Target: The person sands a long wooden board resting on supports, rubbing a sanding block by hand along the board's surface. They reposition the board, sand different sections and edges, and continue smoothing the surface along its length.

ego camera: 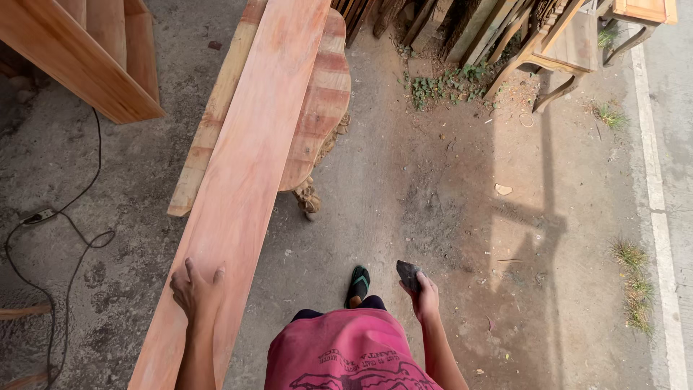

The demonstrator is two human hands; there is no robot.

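Note:
A long reddish wooden plank [253,159] runs from the bottom left up to the top middle, resting on a striped round-edged wooden tabletop [321,108]. My left hand [195,289] lies flat on the plank's near end, fingers spread. My right hand [424,295] hangs beside my hip and grips a small dark folded piece, like sandpaper [408,274]. My foot in a green-strapped sandal [358,284] stands on the concrete between the hands.
A slanted wooden frame [86,58] stands at the top left. A black cable with a plug [43,214] loops over the floor at left. Stacked timber [462,29] and a wooden chair [563,50] stand at the top right, beside a white-lined road edge [660,217].

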